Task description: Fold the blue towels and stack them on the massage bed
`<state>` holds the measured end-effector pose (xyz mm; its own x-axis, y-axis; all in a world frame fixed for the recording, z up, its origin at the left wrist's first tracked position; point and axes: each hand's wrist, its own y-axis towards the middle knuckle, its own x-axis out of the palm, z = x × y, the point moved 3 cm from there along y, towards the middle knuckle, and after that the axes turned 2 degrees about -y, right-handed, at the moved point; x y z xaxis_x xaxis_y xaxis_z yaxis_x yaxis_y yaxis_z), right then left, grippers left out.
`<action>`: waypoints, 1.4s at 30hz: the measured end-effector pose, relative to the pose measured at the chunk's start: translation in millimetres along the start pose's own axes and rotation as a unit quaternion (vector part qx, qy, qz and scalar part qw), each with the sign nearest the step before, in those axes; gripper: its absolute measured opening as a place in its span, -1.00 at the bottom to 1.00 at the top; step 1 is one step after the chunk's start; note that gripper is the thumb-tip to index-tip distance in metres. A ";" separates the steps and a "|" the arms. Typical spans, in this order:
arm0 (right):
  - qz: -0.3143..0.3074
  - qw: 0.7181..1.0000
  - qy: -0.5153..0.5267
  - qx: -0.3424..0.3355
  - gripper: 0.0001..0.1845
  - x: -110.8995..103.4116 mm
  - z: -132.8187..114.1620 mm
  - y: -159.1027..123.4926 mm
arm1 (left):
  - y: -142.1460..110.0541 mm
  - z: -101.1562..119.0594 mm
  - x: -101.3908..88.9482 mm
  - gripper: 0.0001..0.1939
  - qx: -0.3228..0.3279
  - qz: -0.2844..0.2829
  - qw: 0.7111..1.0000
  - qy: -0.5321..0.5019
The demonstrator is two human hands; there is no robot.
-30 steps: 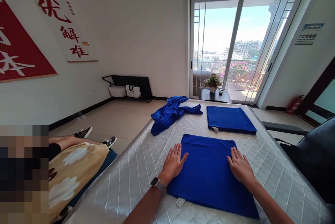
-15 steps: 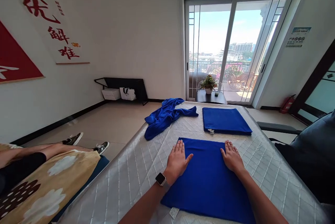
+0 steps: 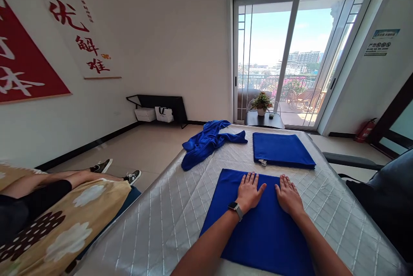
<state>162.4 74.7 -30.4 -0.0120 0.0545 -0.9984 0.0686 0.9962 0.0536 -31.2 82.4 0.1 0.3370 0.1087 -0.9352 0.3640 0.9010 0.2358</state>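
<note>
A flat, folded blue cloth (image 3: 264, 228) lies in front of me on a silver quilted cover (image 3: 167, 207). My left hand (image 3: 250, 192), below a wristwatch, rests palm down on the cloth's upper middle with its fingers outstretched. Flat at the cloth's upper right edge lies my right hand (image 3: 289, 194), its fingers also extended. Beyond it is a neat stack of folded blue cloths (image 3: 282, 149) with a white tag at its near edge. A crumpled blue cloth (image 3: 209, 142) lies to the left of that stack.
On the left a person's legs (image 3: 77, 179) stretch across a patterned blanket (image 3: 93, 198). A black chair (image 3: 387, 190) stands at the right. Behind the far edge is a small table with a potted plant (image 3: 261, 103), before sliding glass doors (image 3: 287, 56).
My left hand has slid right, from the cloth's upper left edge to its upper middle. My right hand stays at the right edge. The view has turned slightly left.
</note>
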 end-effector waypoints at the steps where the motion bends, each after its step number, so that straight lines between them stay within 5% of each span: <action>1: -0.005 1.000 0.002 0.004 -0.27 -0.8 -0.5 0.2 | -3.6 -20.4 -8.4 -0.25 -0.024 0.001 1.000 0.017; 5: -0.012 1.000 0.001 0.014 -0.26 -4.1 -1.4 -0.6 | -17.6 -92.5 -40.7 -0.23 -0.110 -0.016 0.991 0.075; 9: -0.011 1.000 0.004 0.016 -0.26 -7.3 -2.4 -2.6 | -27.3 -124.5 -51.0 -0.22 -0.129 -0.021 0.988 0.085; 16: 0.040 0.999 -0.010 -0.018 -0.30 -13.5 -5.6 -7.9 | -28.4 -129.3 -43.9 -0.18 -0.116 0.001 0.989 0.094; 22: -0.021 1.000 0.007 -0.010 -0.27 -4.2 -3.0 -6.3 | -28.6 -126.1 -48.6 -0.19 -0.130 0.003 0.988 0.088; 31: -0.016 1.000 0.012 -0.001 -0.26 -5.2 -4.6 -6.8 | -24.3 -123.4 -57.1 -0.22 -0.141 -0.027 0.984 0.105; 34: -0.009 1.000 0.022 -0.001 -0.25 -6.3 -5.1 -6.9 | -15.2 -103.0 -63.2 -0.23 -0.135 0.014 0.984 0.114; 36: 0.000 1.000 0.021 -0.003 -0.25 -4.0 -4.3 -6.2 | -7.4 -68.8 -58.1 -0.27 -0.095 0.054 0.990 0.092; 40: 0.025 0.999 0.013 -0.021 -0.29 8.6 2.1 -5.4 | 8.3 34.3 -12.8 -0.34 0.098 0.034 0.995 -0.013; 42: 0.044 0.998 0.007 -0.044 -0.31 14.5 5.7 -6.5 | 14.4 76.3 12.6 -0.34 0.138 0.022 0.989 -0.048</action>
<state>167.4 68.7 -45.3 -0.0240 0.1416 -0.9896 -0.0187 0.9897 0.1420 44.6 64.7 11.9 0.4330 0.0927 -0.8966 0.5664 0.7458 0.3506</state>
